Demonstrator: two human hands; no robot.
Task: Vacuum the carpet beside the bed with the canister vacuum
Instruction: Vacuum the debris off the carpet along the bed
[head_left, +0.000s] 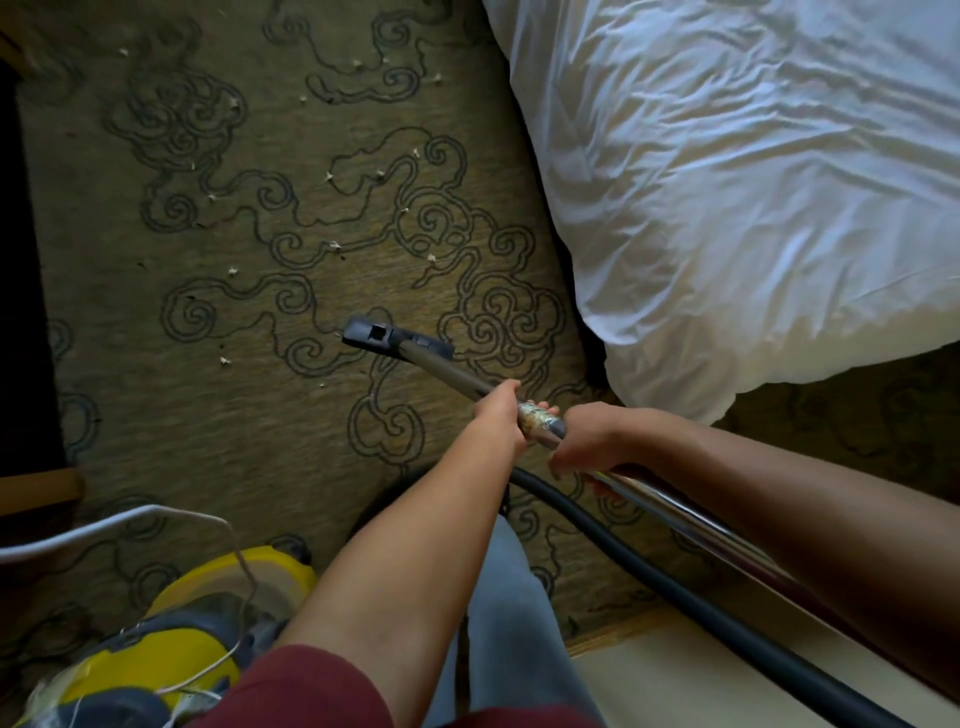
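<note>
An olive carpet with dark swirl patterns lies beside the bed, which has a white rumpled duvet. Small pale scraps of litter dot the carpet ahead of the black floor nozzle. The nozzle rests on the carpet at the end of a metal wand. My left hand grips the wand further down, and my right hand grips it just behind. A black hose runs back from the wand. The yellow canister vacuum sits at the lower left.
A grey cable arcs over the canister. Dark furniture borders the carpet on the left, with a wooden piece below it. A pale floor strip edges the carpet at the lower right. My grey trouser leg is below the hands.
</note>
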